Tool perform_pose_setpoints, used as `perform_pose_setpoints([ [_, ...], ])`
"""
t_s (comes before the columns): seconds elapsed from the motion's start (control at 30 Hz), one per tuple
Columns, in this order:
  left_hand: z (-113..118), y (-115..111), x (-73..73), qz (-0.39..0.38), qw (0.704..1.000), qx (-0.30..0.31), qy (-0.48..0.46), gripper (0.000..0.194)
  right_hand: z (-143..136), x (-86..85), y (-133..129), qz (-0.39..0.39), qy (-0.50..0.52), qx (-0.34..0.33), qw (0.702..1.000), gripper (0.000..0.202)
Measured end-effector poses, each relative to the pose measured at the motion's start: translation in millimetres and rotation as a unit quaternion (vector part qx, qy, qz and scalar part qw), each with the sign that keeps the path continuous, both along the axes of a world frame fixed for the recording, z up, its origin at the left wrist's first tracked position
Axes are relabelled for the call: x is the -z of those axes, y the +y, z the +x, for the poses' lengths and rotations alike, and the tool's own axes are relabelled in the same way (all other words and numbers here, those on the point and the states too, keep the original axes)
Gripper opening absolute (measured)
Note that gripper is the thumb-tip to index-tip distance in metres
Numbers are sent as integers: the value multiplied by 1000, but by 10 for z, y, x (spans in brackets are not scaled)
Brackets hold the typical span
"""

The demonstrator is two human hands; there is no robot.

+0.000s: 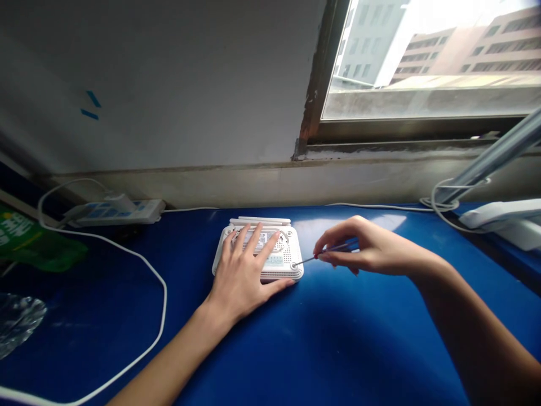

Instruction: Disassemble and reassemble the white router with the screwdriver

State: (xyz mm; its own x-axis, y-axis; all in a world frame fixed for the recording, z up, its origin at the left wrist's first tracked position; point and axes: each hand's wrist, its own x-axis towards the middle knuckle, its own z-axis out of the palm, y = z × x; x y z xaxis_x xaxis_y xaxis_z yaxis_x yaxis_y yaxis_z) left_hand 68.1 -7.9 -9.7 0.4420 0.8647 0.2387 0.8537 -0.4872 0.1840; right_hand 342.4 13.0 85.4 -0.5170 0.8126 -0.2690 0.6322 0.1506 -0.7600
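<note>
A white router (pixel 276 274) lies upside down on the blue table, its vents, label and round corner recesses facing up. Its folded antennas (pixel 262 221) run along the far edge. Across the left part of its underside my left hand (pixel 243 273) lies flat with fingers spread, the thumb along the near edge. My right hand (pixel 355 248) pinches a thin screwdriver (pixel 305 261) with a metal shaft, held at a low slant. The screwdriver's tip meets the recess at the router's near right corner. Most of its handle is hidden by my fingers.
A white power strip (pixel 146 211) with a plug sits at the back left; its white cable (pixel 163 299) loops over the table (pixel 270 349). At far left are a green bottle (pixel 40 242) and clear plastic (pixel 19 318). A lamp arm (pixel 494 152) stands right, below the window.
</note>
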Motion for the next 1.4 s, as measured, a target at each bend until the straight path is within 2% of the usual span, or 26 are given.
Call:
perform_pose_setpoints([
  [0.13, -58, -8, -10, -2, 1000, 22, 5, 90, -271, -244, -26, 119, -121, -71, 983, 16],
  [0.2, -114, -14, -23, -1, 999, 47, 10, 85, -445, -329, -49, 178, -195, -110, 958, 16],
  [0.3, -216, -2, -38, 8, 997, 75, 12, 80, -724, -409, -86, 256, -304, -179, 900, 24],
  [0.4, -294, 32, -48, 6, 996, 86, 11, 78, -935, -432, -109, 267, -325, -202, 885, 25],
  [0.53, -321, 61, -64, -4, 996, 86, 7, 78, -974, -396, -99, 242, -332, -201, 889, 23],
  [0.73, -304, 41, -74, -7, 997, 79, -13, 71, -750, -293, -79, 276, -215, -168, 921, 41],
  [0.97, -306, 38, -60, 1, 997, 77, 2, 77, -654, -53, -104, 365, -213, -111, 900, 33],
  [1.07, -302, 34, -61, 5, 997, 77, 10, 76, -626, -20, -142, 393, -200, -118, 890, 47],
  [1.13, -299, 31, -62, 7, 997, 76, 10, 75, -597, -58, -170, 380, -175, -140, 898, 62],
  [1.2, -298, 29, -64, 6, 997, 76, 8, 74, -568, -116, -184, 343, -147, -161, 914, 67],
  [1.3, -298, 30, -70, 7, 997, 76, 10, 76, -546, -171, -166, 325, -141, -142, 924, 48],
  [1.4, -297, 33, -77, 8, 997, 73, 19, 78, -577, -164, -127, 347, -167, -107, 917, 21],
])
